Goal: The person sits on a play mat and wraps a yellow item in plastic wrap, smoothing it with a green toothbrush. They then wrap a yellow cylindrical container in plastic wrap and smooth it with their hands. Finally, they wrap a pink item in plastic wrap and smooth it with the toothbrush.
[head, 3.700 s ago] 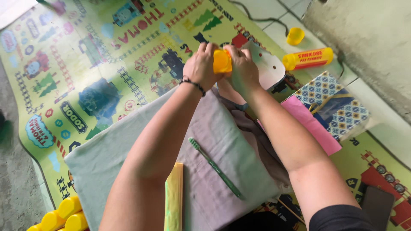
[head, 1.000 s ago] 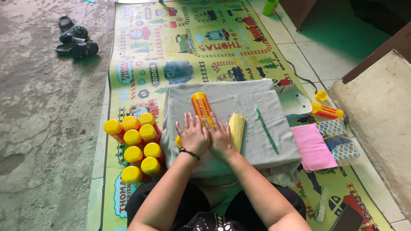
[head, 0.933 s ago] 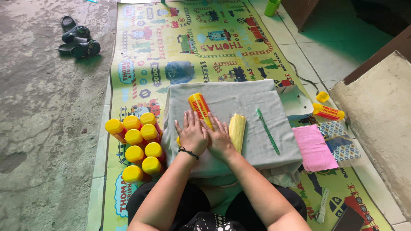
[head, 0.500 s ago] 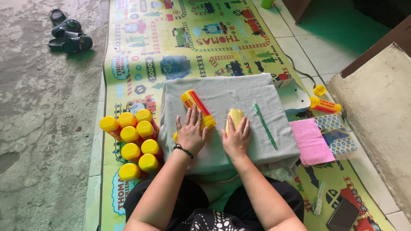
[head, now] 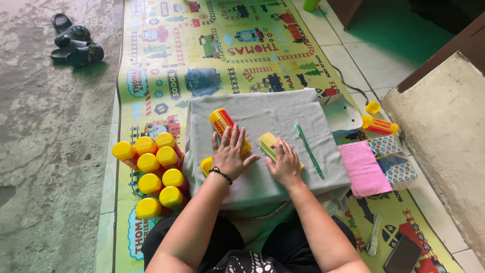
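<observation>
Since half a second ago the right hand (head: 286,164) has slid a little nearer along the yellow-green pad (head: 273,145) on the grey cloth (head: 283,119), while the left hand (head: 230,153) keeps flat on the yellow tube (head: 221,121) that lies on its side on the cloth-covered surface. Both hands are spread open, palms down and fingers extended, pressing rather than closing round anything. The tube lies tilted, its far end pointing up-left, and a loose yellow cap (head: 206,165) shows just left of the left wrist. A green pen (head: 309,150) lies just right of the right hand, apart from it. On the play mat (head: 166,65) left of the cloth stands a cluster of yellow-capped tubes (head: 151,174), upright and touching one another. Far right lie another yellow tube (head: 380,125) with its separate cap (head: 373,107), and nearer, a pink cloth (head: 362,169). By the look of it the step in hand is steadying the tube and pad on the cloth; the next move would call for closing the fingers round one of them to lift it.
</observation>
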